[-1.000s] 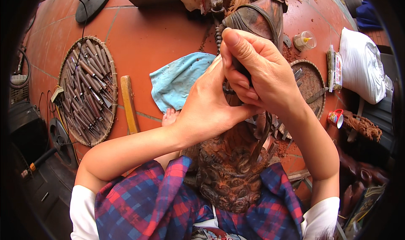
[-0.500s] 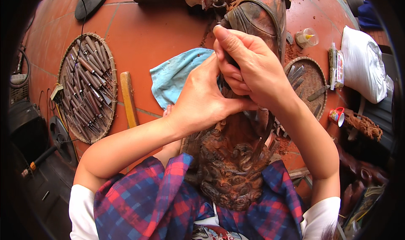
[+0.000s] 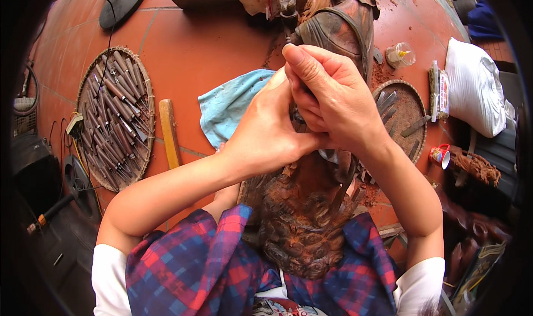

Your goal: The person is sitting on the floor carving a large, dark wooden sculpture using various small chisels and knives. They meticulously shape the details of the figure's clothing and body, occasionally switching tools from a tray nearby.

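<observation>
A dark brown wood carving [image 3: 302, 227], cut in deep swirling relief at its near end, rests between my legs and stretches away from me. My left hand [image 3: 269, 124] is bent over its middle, thumb reaching right beneath the other hand; most of its fingers are hidden. Pressed against it, my right hand [image 3: 333, 94] is closed, its thumb pointing up and left. Whatever lies inside the fingers is covered by the hands. A pale blue cloth [image 3: 230, 105] lies on the floor just left of my hands.
On the left, a round woven tray [image 3: 149, 144] holds several wood-handled chisels [image 3: 114, 116], with a wooden mallet [image 3: 169, 133] beside it. At right are another tray [image 3: 413, 102] with metal blades, a jar [image 3: 400, 55], a red cup [image 3: 440, 156] and a white sack [image 3: 474, 88].
My hands have shifted very slightly, and the dark piece that showed between them is now mostly covered. The whole view has moved a little. Nothing has been let go.
</observation>
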A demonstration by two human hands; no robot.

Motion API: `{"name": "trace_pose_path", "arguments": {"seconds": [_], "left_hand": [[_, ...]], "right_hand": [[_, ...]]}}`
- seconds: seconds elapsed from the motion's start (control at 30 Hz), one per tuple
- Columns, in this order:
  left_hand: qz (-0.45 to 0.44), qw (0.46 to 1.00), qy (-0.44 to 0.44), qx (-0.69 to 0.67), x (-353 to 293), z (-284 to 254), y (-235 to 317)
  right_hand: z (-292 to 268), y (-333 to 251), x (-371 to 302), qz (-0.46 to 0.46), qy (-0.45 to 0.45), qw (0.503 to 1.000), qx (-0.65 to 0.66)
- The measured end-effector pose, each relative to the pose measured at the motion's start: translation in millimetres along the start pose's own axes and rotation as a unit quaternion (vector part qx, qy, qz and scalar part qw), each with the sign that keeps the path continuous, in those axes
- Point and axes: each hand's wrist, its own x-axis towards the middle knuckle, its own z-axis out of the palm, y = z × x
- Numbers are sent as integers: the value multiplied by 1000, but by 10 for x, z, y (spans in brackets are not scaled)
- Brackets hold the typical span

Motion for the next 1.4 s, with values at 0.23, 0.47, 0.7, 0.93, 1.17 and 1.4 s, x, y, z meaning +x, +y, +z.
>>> {"name": "trace_pose_path", "arguments": {"seconds": [0.23, 0.47, 0.7, 0.93, 1.17, 1.4], "left_hand": [[57, 997, 8, 58, 34, -60, -9], [92, 992, -11, 91, 65, -87, 47], [126, 985, -14, 117, 141, -86, 50], [174, 968, -17, 178, 184, -62, 65], [127, 975, -24, 178, 156, -57, 110], [165, 967, -2, 193, 124, -31, 135]], "right_hand": [[51, 74, 46, -44, 26, 999, 10], [74, 150, 13, -99, 57, 993, 9], [15, 185, -28, -119, 65, 991, 19], [-49, 123, -89, -65, 81, 994, 44], [-70, 100, -69, -61, 47, 995, 71], [-126, 76, -115, -80, 27, 994, 71]]}}
